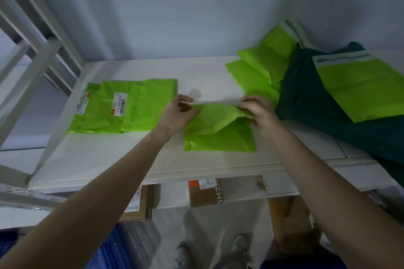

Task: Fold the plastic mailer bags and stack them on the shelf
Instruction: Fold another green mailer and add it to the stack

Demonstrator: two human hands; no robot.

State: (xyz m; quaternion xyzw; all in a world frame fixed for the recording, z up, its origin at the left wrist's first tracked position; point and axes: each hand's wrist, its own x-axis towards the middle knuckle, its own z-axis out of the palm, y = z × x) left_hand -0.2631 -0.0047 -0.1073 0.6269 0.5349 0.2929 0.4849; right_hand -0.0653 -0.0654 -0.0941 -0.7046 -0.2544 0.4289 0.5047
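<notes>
A lime-green mailer bag point(220, 135) lies on the white shelf point(122, 159) in front of me, its upper part partly folded over. My left hand point(178, 113) pinches its top left corner. My right hand point(254, 109) grips its top right edge. To the left lies a flat stack of folded green mailers point(140, 111) with white barcode labels. At the right, several unfolded green mailers point(262, 67) lie loosely, one of them point(363, 89) resting on a dark green bag point(317, 111).
The shelf's white upright frame point(37, 67) rises at the left. A wall closes the back of the shelf. Cardboard boxes point(205, 192) sit on the level below. Blue crates point(122, 247) and my shoes are on the floor.
</notes>
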